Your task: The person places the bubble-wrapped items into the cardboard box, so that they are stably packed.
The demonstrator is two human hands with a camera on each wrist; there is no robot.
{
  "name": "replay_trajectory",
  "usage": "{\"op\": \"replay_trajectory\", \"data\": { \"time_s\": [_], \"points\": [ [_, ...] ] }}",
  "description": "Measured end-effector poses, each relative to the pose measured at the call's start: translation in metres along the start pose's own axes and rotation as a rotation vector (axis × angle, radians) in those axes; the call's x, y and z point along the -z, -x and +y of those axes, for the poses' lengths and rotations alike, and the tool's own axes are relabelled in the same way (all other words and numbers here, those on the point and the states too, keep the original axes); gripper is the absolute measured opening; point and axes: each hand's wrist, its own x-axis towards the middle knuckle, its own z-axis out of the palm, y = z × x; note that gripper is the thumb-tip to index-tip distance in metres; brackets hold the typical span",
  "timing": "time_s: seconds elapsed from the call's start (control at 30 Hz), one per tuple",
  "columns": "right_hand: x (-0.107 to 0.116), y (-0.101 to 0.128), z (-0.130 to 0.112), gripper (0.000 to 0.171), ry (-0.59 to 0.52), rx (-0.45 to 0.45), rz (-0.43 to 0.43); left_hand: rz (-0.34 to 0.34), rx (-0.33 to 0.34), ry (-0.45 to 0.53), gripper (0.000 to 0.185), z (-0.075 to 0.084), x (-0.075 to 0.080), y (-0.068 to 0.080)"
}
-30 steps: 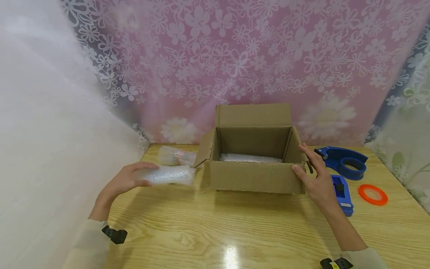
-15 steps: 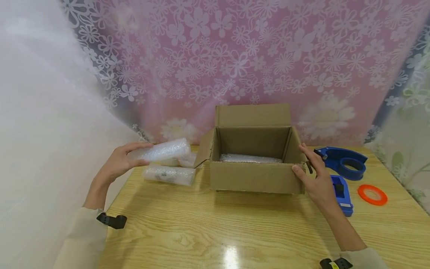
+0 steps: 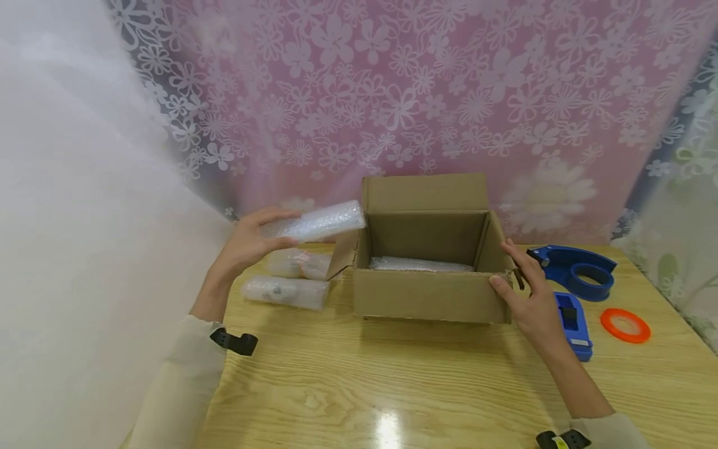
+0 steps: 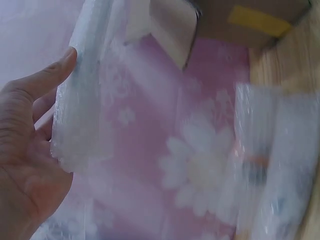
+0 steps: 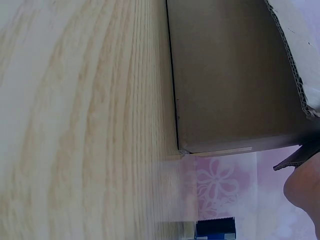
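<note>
Left hand held a bubble-wrapped roll up off the desk, fingers and thumb pinching its near end, the far end by the left side of an open cardboard box. Right hand gripped the box at its right front corner, thumb against the front, fingers along the side. Two more wrapped rolls lay left of the box, clear wrap inside it; a blue tape dispenser and orange ring lay to the right.
</note>
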Motion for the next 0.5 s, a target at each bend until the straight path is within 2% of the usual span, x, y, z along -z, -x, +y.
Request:
{"op": "replay_trajectory", "data": {
  "time_s": [0.23,0.5],
  "points": [
    [0.0,0.0,0.003,0.068,-0.006,0.004,0.004,-0.052,-0.11,0.013,0.053,0.032,-0.043,-0.03],
    [0.0,0.0,0.001,0.067,-0.012,0.007,0.007,-0.129,-0.196,0.044,0.052,0.054,-0.094,-0.054]
  ]
}}
